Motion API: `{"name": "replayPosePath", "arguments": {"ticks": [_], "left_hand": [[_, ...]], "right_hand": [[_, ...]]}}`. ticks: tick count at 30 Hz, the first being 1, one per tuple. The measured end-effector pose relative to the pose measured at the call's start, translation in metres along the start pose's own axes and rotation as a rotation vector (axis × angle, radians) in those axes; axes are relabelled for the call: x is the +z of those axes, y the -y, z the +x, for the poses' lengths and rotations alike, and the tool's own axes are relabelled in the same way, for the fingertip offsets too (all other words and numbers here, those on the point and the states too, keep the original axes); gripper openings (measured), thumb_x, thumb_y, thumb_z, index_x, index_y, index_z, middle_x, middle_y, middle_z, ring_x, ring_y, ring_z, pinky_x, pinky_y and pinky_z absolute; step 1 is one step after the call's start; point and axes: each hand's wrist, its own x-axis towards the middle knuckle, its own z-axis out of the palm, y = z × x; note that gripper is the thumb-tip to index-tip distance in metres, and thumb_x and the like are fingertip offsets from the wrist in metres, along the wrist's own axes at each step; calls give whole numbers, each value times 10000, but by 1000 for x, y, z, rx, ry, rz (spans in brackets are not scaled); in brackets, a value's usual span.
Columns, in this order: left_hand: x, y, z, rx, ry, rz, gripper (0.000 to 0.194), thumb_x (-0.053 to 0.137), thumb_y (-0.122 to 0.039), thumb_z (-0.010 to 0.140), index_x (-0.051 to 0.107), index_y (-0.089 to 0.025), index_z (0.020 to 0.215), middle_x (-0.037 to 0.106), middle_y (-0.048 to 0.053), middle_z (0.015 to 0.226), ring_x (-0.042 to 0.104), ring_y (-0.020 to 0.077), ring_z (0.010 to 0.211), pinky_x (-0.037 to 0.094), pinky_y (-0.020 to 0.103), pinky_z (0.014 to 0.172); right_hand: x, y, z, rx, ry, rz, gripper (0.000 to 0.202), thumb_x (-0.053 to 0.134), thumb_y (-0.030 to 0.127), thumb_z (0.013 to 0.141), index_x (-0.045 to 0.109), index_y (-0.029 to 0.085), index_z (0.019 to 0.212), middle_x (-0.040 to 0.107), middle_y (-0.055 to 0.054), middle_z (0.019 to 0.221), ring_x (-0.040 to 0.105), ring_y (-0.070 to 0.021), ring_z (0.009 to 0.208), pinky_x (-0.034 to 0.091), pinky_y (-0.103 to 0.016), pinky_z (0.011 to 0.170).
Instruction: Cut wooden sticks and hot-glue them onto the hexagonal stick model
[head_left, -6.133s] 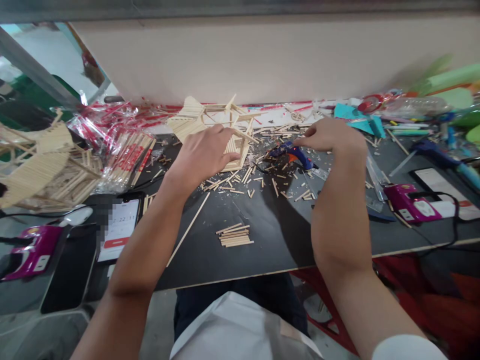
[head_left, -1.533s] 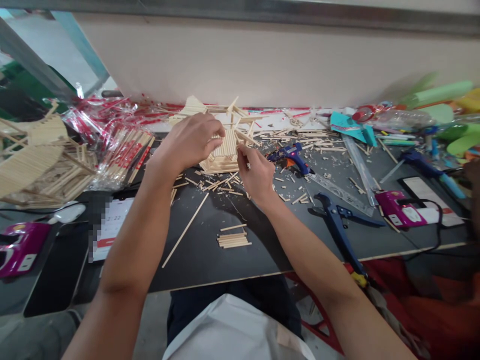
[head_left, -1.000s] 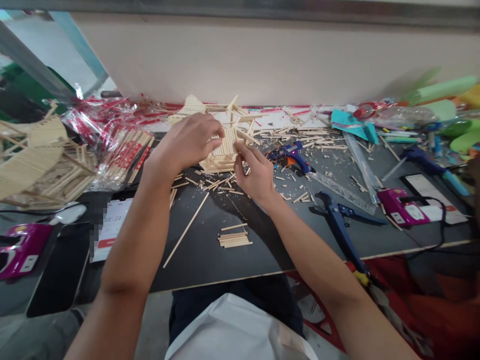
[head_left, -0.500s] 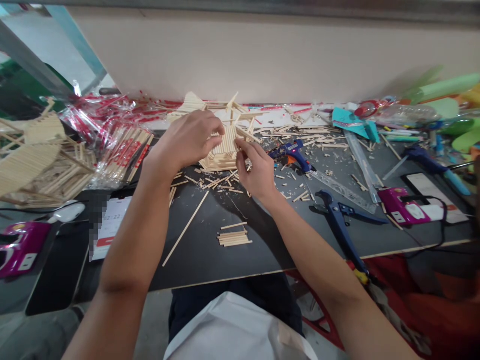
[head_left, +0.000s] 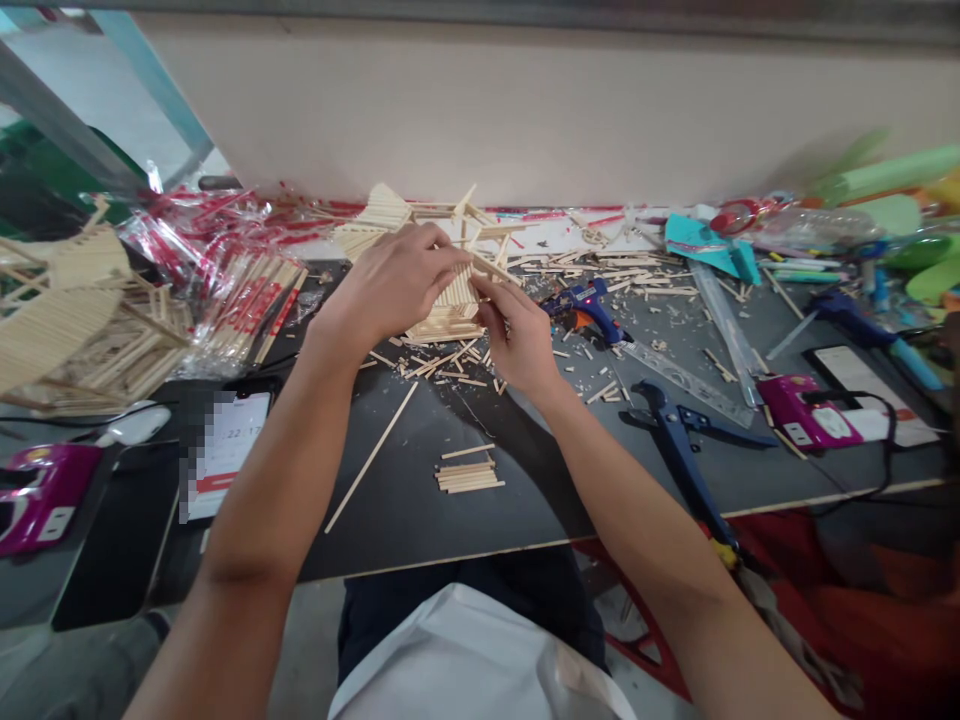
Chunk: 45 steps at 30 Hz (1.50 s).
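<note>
A small model built of wooden sticks, with slatted panels, stands at the middle back of the dark table. Over its upper part reaches my left hand, thumb and fingers drawn together near the top of the front panel; whatever is between the tips is hidden. My right hand is closed, its thumb and fingertips pinching at the right edge of the same panel. Short stick offcuts lie just in front of the model. Closer to me are a neat row of short sticks and one long stick.
Right of the model lie a blue glue gun, a clear ruler and a blue cutter. At left are a larger stick model, wrapped sticks and a phone. Magenta power sockets sit far right.
My left hand has moved right across the model, its fingertips now close to my right hand's. My right hand stays at the panel's right edge, shifted only slightly.
</note>
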Motion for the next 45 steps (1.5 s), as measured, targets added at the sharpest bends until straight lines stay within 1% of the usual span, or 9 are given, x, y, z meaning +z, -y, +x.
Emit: {"name": "replayPosePath", "arguments": {"ticks": [3, 9, 13, 17, 21, 27, 34, 41, 45], "left_hand": [[2, 0, 0, 0, -11, -4, 366, 427, -274, 1086, 721, -250, 1302, 678, 100, 1254, 634, 272, 1185, 502, 392, 1014], [-1, -4, 0, -26, 3, -9, 382, 418, -278, 1081, 732, -252, 1296, 680, 109, 1256, 635, 282, 1175, 498, 413, 1019], [-2, -6, 1, -39, 14, -14, 388, 415, -272, 1075, 733, -253, 1297, 682, 115, 1272, 634, 294, 1175, 495, 435, 1026], [-2, -6, 1, -52, 23, -17, 388, 414, -268, 1076, 729, -263, 1303, 683, 110, 1283, 631, 295, 1189, 488, 430, 1030], [-2, -8, 1, -58, 18, 1, 390, 403, -274, 1084, 722, -245, 1306, 683, 118, 1284, 630, 301, 1200, 489, 431, 1026], [-2, -12, 1, -68, 23, 25, 409, 375, -266, 1087, 713, -204, 1309, 677, 133, 1266, 631, 300, 1205, 500, 429, 1026], [-2, -14, 2, -80, 27, 28, 424, 356, -270, 1092, 705, -201, 1323, 671, 139, 1271, 629, 301, 1209, 493, 435, 1040], [-2, -8, 1, -46, 19, 29, 392, 379, -284, 1092, 707, -234, 1299, 686, 122, 1266, 642, 296, 1188, 500, 429, 1020], [-4, -6, -1, -32, 27, 29, 395, 396, -273, 1093, 624, -252, 1415, 673, 112, 1335, 621, 288, 1245, 484, 411, 1054]], "right_hand": [[1, 0, -1, 36, 15, 10, 359, 395, 220, 1095, 637, 212, 1359, 737, -103, 1084, 724, -191, 840, 619, -375, 824], [4, 2, -1, 91, -2, 12, 353, 401, 225, 1086, 637, 240, 1348, 738, -92, 1114, 705, -175, 786, 615, -372, 802], [5, 3, -1, 107, -1, 17, 351, 401, 234, 1092, 639, 239, 1349, 732, -74, 1033, 696, -179, 800, 611, -381, 820], [6, 2, -1, 121, -10, 37, 357, 396, 266, 1098, 643, 219, 1351, 724, -84, 1026, 702, -182, 785, 614, -382, 811], [6, 1, -1, 128, -13, 45, 365, 394, 305, 1103, 650, 215, 1346, 724, -83, 1000, 699, -187, 776, 614, -378, 797], [5, 2, 0, 114, -14, 52, 353, 405, 294, 1099, 651, 222, 1341, 716, -67, 955, 701, -187, 779, 614, -375, 804], [7, 1, -1, 109, -25, 66, 349, 406, 257, 1086, 649, 219, 1334, 711, -60, 960, 701, -177, 772, 609, -366, 794], [7, 1, -2, 130, -22, 70, 344, 409, 293, 1088, 646, 231, 1329, 720, -82, 1028, 717, -185, 789, 618, -370, 799], [4, -1, 0, 92, 2, 77, 328, 431, 280, 1082, 641, 215, 1326, 728, -100, 1074, 729, -188, 808, 625, -365, 795]]}}
